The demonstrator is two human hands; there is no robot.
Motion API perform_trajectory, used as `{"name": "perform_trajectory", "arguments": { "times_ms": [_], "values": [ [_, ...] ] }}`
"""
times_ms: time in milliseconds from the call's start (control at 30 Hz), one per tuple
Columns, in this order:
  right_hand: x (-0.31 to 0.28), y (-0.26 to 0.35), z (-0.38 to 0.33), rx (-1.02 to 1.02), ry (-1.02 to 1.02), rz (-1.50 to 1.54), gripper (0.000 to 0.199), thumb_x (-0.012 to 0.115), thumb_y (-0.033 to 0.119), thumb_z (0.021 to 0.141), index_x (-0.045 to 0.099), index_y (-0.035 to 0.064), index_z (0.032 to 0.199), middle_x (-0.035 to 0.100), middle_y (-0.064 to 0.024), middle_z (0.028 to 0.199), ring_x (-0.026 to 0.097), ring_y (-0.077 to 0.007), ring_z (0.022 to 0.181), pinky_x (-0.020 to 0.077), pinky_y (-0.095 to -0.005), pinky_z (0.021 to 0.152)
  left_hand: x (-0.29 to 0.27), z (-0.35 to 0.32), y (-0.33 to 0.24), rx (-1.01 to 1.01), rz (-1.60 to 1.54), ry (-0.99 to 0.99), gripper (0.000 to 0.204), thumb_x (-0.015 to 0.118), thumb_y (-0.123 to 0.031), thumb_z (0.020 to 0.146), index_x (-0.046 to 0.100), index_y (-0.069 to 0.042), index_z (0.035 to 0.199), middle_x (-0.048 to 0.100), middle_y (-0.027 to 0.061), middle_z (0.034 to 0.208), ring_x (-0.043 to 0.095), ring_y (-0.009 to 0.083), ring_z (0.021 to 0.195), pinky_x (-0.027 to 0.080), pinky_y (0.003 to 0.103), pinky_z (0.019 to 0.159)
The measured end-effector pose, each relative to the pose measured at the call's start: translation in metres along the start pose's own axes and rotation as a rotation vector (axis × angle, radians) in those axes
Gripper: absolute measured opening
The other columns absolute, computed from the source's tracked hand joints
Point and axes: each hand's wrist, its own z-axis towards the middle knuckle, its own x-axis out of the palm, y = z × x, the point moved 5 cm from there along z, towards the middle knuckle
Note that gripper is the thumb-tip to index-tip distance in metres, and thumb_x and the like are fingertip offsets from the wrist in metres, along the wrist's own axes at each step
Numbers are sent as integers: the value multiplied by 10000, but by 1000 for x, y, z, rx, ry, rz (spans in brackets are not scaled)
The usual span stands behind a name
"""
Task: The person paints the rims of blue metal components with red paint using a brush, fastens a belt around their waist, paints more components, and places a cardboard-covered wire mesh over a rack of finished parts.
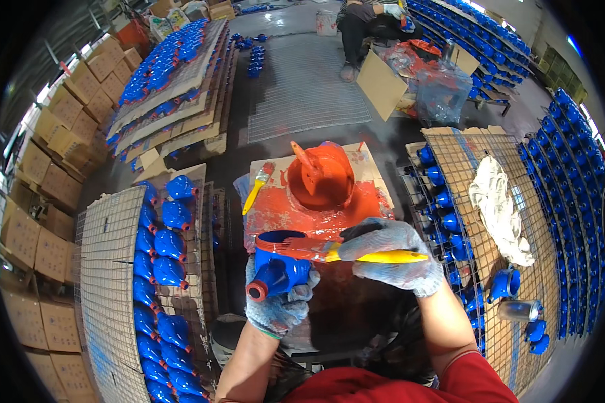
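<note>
Both my hands are busy: left hand (276,303) grips a blue metal part (277,267), right hand (391,256) grips a yellow brush (346,254) painting its rim red, so next I should turn it slowly.

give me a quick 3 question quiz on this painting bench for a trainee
1. True or false: the right hand holds a yellow-handled brush across the rim of the blue cast part.
2. Which hand supports the blue cast part from below?
A. left hand
B. right hand
C. neither
3. Fill in: the tub of orange paint sits on a paint-smeared ____ sheet, with a spare brush to its left.

Key
1. True
2. A
3. cardboard
</note>
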Motion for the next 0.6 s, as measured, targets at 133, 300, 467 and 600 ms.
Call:
{"name": "perform_trajectory", "arguments": {
  "times_ms": [133, 300, 467, 600],
  "values": [
    [-9, -14, -9, -14, -42, 34, 281, 765, 9, 769, 725, 68, 1040, 711, -80, 1059, 661, -234, 992, 528, -336, 862, 10, -3, 4, -73, 42, 144, 879, 551, -662, 822, 453, 69, 1300, 586, 241, 1064, 638, 191, 646, 483, 279, 440],
    [-15, -32, -13, 59, -137, 297, 282, 775, -25, 719, 721, 32, 990, 706, -135, 1020, 666, -273, 990, 533, -372, 868, 8, -13, 8, -78, -25, 172, 764, 554, -553, 880, 419, 81, 1285, 578, 220, 975, 532, 103, 424, 430, 220, 323],
    [-27, -38, -14, 191, -275, 187, 257, 734, -62, 683, 707, 11, 929, 709, -171, 958, 679, -299, 968, 546, -412, 844, 13, -20, 18, -271, -192, 412, 737, 488, -580, 919, 432, 48, 1300, 575, 275, 972, 523, 178, 370, 431, 249, 321],
    [-26, -37, -10, 139, -296, 255, 284, 756, -89, 698, 717, 17, 959, 712, -138, 1017, 682, -228, 933, 545, -322, 839, 17, -24, 8, -83, -53, 396, 747, 501, -604, 898, 444, 20, 1305, 580, 259, 991, 532, 206, 401, 437, 277, 324]
  ]
}}
